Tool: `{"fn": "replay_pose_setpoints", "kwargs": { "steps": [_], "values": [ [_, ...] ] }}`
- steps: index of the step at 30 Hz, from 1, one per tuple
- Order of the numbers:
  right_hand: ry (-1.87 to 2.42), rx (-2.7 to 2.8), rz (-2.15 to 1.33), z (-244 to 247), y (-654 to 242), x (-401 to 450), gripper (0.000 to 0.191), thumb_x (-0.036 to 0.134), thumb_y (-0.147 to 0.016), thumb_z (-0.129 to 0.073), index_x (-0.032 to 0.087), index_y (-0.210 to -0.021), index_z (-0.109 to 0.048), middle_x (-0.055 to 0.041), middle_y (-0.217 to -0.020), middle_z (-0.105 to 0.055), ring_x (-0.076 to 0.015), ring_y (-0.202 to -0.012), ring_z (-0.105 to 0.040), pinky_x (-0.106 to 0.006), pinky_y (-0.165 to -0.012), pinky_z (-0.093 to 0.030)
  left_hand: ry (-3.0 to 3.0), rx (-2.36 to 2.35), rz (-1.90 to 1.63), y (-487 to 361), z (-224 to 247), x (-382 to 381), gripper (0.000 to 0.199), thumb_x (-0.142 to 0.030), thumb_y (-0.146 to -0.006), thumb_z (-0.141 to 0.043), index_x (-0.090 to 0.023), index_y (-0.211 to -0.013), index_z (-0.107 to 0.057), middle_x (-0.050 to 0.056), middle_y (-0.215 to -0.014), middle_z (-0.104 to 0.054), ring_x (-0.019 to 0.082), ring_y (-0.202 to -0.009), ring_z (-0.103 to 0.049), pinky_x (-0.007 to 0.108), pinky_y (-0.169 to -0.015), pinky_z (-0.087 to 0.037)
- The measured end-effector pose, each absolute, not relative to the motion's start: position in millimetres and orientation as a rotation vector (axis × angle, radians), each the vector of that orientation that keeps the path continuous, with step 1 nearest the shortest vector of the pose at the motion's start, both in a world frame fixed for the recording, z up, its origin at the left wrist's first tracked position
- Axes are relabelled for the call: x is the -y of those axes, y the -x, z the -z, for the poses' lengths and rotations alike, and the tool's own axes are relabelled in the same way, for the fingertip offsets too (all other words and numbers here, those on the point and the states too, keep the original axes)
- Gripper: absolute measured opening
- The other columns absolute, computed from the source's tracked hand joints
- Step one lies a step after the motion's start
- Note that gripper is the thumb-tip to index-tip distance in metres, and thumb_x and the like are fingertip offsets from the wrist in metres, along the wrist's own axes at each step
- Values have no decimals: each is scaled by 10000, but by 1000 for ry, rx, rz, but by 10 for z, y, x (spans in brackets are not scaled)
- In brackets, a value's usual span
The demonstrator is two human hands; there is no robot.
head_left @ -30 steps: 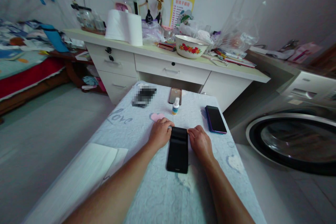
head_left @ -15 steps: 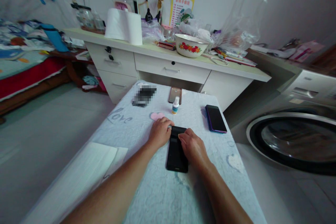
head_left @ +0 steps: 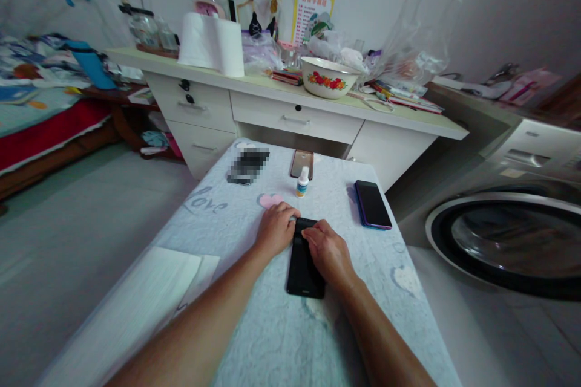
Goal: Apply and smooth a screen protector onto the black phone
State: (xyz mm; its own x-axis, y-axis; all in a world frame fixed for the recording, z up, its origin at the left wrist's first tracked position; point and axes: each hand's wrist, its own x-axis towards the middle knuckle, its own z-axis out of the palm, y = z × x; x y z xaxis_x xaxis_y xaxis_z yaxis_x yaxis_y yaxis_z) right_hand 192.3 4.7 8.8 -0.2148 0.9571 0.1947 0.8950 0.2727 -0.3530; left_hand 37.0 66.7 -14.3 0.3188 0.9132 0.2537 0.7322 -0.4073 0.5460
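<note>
A black smartphone (head_left: 305,269) lies face up on the cloth-covered table in front of me. My left hand (head_left: 276,228) is closed at its upper left corner, holding that edge. My right hand (head_left: 327,249) rests over the upper right of the screen with its fingertips pinched together against the glass; whatever they hold, if anything, is hidden. Beyond my hands stands a small white spray bottle (head_left: 302,182) with a blue and yellow label. Behind it lies a clear phone case (head_left: 302,164) with a brownish rim.
Another phone (head_left: 373,204) lies to the right on the table. A pixelated dark object (head_left: 249,165) is at the far left. White paper sheets (head_left: 154,290) lie by my left forearm. A desk (head_left: 295,118) with a floral bowl (head_left: 329,77) stands behind; a washing machine (head_left: 508,193) is at right.
My right hand's fingertips have slid slightly left across the upper part of the phone's screen. My left hand stays at the corner, and the phone has not visibly moved on the table.
</note>
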Motion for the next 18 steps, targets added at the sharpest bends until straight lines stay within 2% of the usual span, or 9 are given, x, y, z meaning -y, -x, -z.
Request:
{"fn": "replay_pose_setpoints", "kwargs": {
  "steps": [18],
  "values": [
    [1802,2047,-229,-56,-2287,-145,245,227,-934,-452,208,-967,-694,-44,-875,-592,-142,-795,-578,-210,-712,-397,-2249,-1474,-775,-378,118,-659,232,-113,-787,-504,-214,-915,-669,42,-973,-618,196,-976,-558,343,-911,-427]
  ]
}}
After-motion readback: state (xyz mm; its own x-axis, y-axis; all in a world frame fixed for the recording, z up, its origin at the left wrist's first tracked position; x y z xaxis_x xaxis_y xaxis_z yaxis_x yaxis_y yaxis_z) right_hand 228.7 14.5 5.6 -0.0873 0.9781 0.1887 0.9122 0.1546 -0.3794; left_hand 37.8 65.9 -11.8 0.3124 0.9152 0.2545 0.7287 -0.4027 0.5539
